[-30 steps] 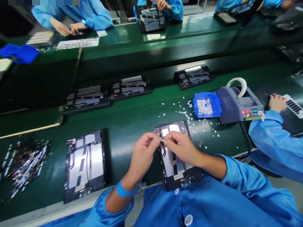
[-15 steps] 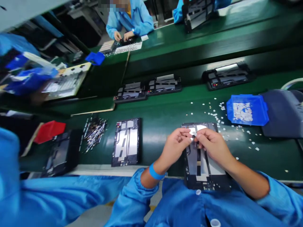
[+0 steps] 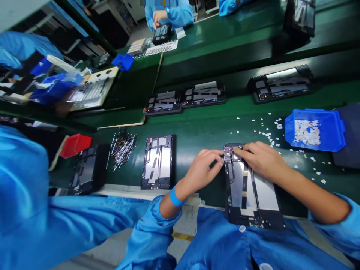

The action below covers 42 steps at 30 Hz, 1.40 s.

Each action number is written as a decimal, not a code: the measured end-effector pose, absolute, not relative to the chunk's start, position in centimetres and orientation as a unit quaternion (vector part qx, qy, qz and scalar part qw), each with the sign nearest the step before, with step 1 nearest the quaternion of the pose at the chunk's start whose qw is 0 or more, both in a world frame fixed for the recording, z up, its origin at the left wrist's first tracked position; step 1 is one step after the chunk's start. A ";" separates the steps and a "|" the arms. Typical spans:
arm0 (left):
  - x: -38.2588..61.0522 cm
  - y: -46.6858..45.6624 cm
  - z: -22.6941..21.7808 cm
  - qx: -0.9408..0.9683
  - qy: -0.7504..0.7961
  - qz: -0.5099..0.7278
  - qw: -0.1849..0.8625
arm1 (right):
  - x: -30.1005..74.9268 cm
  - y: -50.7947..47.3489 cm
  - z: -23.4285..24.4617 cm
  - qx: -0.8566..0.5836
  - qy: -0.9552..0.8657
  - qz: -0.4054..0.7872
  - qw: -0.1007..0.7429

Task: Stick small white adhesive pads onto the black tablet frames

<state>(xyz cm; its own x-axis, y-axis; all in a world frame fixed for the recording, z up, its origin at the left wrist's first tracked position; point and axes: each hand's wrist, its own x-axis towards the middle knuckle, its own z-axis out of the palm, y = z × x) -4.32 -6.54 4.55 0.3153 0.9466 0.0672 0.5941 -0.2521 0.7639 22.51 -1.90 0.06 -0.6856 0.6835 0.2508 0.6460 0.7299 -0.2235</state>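
Note:
An opened tablet (image 3: 244,187) with its silver inside exposed lies at the near table edge, in front of my body. My right hand (image 3: 261,159) lies over its upper right part, fingertips pressed to the parts near the top; what is under them is hidden. My left hand (image 3: 204,168) is at the upper left corner, with the index finger reaching to the tablet's edge. Thumb and a curled finger meet there around a tiny pale bit that I cannot make out. White paper-like bits (image 3: 268,134) lie scattered beyond the right hand.
A blue bin (image 3: 329,131) of white pieces stands right. Left are another opened tablet (image 3: 158,161), a pile of thin strips (image 3: 123,148) and a red bin (image 3: 76,145). More tablets (image 3: 204,93) lie farther back. A co-worker's hand (image 3: 160,18) works across the table; a blue sleeve is beside me.
My hands have parted: the left has drawn to the tablet's upper left corner, the right has come down flat onto its top. The view has shifted slightly. The co-worker's device opposite is now tilted up.

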 end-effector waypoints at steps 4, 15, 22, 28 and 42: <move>-3.6 -5.7 4.0 0.806 0.482 0.198 0.281 | 22.3 -1.0 -0.2 -0.331 -0.935 -0.005 0.130; -2.4 -3.0 2.8 0.710 0.540 0.273 0.360 | 22.6 1.0 0.0 -0.294 -0.951 -0.003 0.091; -1.0 -1.5 0.6 0.652 0.565 0.269 0.429 | 22.8 1.5 -0.8 -0.298 -0.947 0.024 0.118; -0.9 -0.8 0.4 0.648 0.587 0.245 0.419 | 22.6 1.4 -0.5 -0.292 -0.949 0.020 0.119; -0.9 -0.6 0.5 0.635 0.595 0.236 0.433 | 22.7 1.5 -0.7 -0.289 -0.947 0.023 0.136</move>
<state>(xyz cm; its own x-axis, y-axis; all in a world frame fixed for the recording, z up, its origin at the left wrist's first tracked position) -0.88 -0.62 0.49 0.1803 0.9596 -0.2161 0.5510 0.0835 0.8303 22.66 1.46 -0.71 -0.7963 0.5532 0.2445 0.5410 0.8323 -0.1212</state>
